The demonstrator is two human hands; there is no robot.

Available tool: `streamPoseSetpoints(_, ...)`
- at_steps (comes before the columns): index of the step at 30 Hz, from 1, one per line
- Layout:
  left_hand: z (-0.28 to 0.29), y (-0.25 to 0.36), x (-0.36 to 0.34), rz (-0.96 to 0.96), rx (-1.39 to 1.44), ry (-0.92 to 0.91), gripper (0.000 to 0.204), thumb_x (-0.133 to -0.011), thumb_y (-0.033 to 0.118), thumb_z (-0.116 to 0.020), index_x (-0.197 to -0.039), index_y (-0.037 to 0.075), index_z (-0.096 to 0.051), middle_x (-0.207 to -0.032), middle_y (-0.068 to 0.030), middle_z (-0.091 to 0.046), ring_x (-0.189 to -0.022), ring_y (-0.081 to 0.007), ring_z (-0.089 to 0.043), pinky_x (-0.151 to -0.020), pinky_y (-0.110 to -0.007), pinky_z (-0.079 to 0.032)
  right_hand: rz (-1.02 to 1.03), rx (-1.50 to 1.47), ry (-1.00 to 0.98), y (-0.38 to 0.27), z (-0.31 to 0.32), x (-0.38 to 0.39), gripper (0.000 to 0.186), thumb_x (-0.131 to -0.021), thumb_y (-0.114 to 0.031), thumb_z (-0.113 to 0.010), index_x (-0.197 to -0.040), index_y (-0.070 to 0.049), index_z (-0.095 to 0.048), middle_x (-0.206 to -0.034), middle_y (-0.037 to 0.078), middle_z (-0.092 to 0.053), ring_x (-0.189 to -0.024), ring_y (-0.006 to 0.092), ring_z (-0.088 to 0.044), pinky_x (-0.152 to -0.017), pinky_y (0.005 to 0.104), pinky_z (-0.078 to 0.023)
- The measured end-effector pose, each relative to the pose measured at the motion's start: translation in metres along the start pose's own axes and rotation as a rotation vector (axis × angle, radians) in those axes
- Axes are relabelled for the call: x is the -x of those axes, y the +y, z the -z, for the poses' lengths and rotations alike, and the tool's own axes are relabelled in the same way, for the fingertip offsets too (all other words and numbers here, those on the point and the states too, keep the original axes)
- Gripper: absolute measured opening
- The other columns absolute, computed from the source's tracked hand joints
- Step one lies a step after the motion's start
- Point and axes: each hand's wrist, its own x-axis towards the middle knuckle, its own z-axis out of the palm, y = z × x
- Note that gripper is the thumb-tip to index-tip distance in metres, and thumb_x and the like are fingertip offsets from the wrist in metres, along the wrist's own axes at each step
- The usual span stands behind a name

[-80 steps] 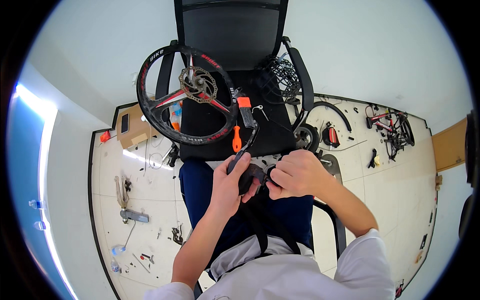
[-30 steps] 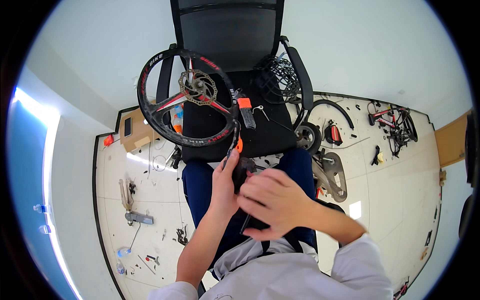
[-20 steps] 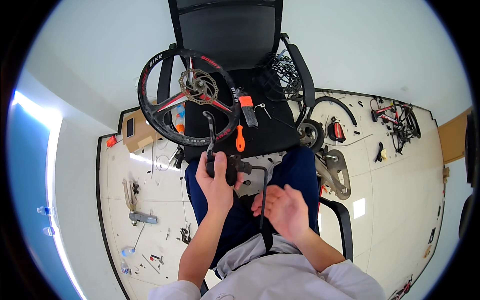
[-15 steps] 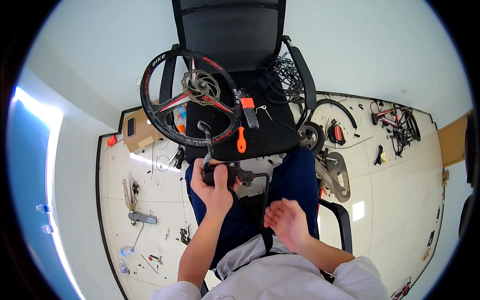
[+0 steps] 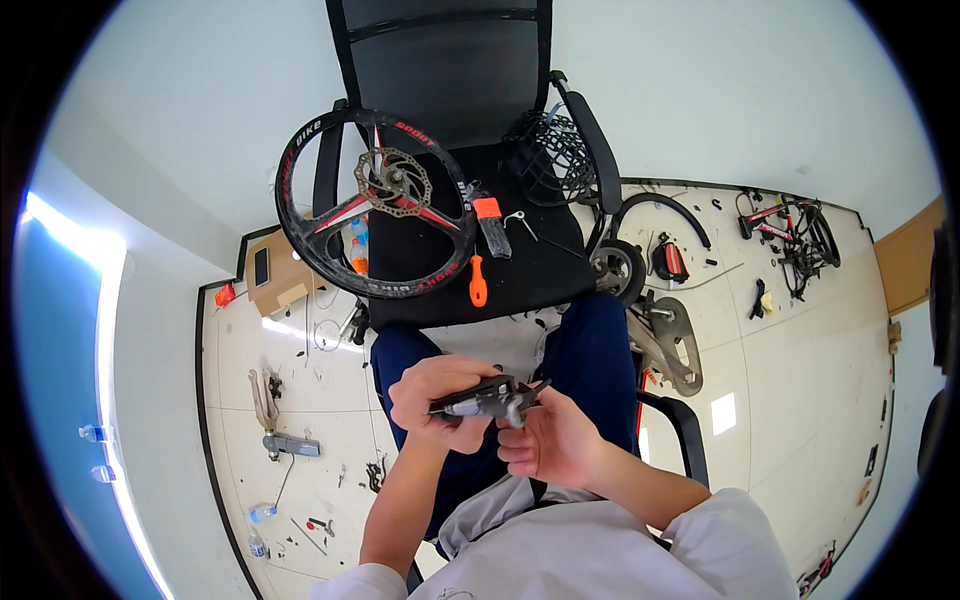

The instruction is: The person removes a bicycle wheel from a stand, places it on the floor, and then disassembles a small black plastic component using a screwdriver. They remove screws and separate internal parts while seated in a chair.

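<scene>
Above my lap, my left hand (image 5: 428, 398) is wrapped round a dark bicycle brake lever assembly (image 5: 488, 400), now turned with its clamp end to the right. The fingers of my right hand (image 5: 558, 438) are curled against that right end, pinching a dark part there; the fingertips are partly hidden. On the chair seat beyond lie an orange-handled screwdriver (image 5: 478, 283), an orange-and-black packaged item (image 5: 490, 228) and a small silver wrench-like tool (image 5: 520, 224). A three-spoke bicycle wheel (image 5: 380, 292) with a brake disc (image 5: 394, 182) rests at the seat's left side.
The black office chair (image 5: 440, 80) faces me, a black wire basket (image 5: 550, 165) on its right. On the floor are a cardboard piece (image 5: 280, 275) with a phone, a hammer (image 5: 290, 445), bottles, a small wheel (image 5: 618, 272), a tyre piece (image 5: 665, 205) and a small red-black bicycle frame (image 5: 790, 235).
My left hand has turned the brake lever assembly and drawn it toward me. My right hand has risen from my lap to its right end.
</scene>
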Motion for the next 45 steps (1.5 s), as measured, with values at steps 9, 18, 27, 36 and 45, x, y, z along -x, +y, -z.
streamPoseSetpoints(9,-0.016,0.01,0.012,0.582,0.041,0.16,0.013,-0.09,0.007,-0.063,-0.09,-0.001,-0.053,-0.071,-0.0086,-0.066,-0.056,-0.0084,-0.061,-0.049,-0.02,-0.046,0.157,-0.022,-0.172,-0.024,0.009,-0.009,0.028,-0.093,-0.033,-0.044,-0.088,-0.007,-0.052,-0.058,-0.007,-0.027,-0.046,0.0058,-0.027,-0.038,0.0213,-0.024)
streamPoseSetpoints(18,-0.03,0.015,0.001,0.819,0.111,0.253,0.017,-0.095,0.012,-0.06,-0.087,0.002,-0.048,-0.066,-0.0056,-0.06,-0.051,-0.0081,-0.057,-0.042,-0.02,-0.039,0.369,0.066,-0.027,-0.052,0.008,-0.017,0.015,-0.092,-0.024,-0.044,-0.082,-0.014,-0.05,-0.074,0.0,-0.06,-0.038,0.0039,-0.03,-0.031,0.0188,-0.023)
streamPoseSetpoints(27,-0.028,0.008,-0.01,0.97,0.156,0.294,0.023,-0.098,0.021,-0.059,-0.086,0.005,-0.048,-0.061,-0.0054,-0.058,-0.045,-0.0081,-0.052,-0.036,-0.02,-0.034,0.542,0.335,0.057,-0.081,-0.01,-0.019,0.012,-0.095,-0.022,-0.041,-0.102,-0.013,-0.045,-0.059,0.0,-0.041,-0.04,0.0089,-0.031,-0.037,0.023,-0.024)
streamPoseSetpoints(36,-0.025,0.004,-0.012,1.213,0.286,0.428,0.023,-0.095,0.027,-0.064,-0.091,0.007,-0.053,-0.071,-0.0066,-0.062,-0.049,-0.0103,-0.055,-0.037,-0.021,-0.033,0.931,1.013,0.168,-0.107,-0.027,-0.014,0.014,-0.092,-0.005,-0.03,-0.106,-0.008,-0.034,-0.052,0.006,-0.044,-0.037,0.0113,-0.037,-0.03,0.0258,-0.03)
streamPoseSetpoints(45,-0.023,-0.008,-0.001,1.503,0.512,0.473,0.023,-0.096,0.028,-0.063,-0.09,0.007,-0.054,-0.069,-0.0062,-0.059,-0.048,-0.0123,-0.052,-0.038,-0.023,-0.032,1.5,2.172,0.093,-0.107,-0.036,-0.002,0.012,-0.086,-0.011,-0.057,-0.092,-0.005,-0.049,-0.06,0.004,-0.052,-0.051,0.0195,-0.056,-0.048,0.029,-0.044)
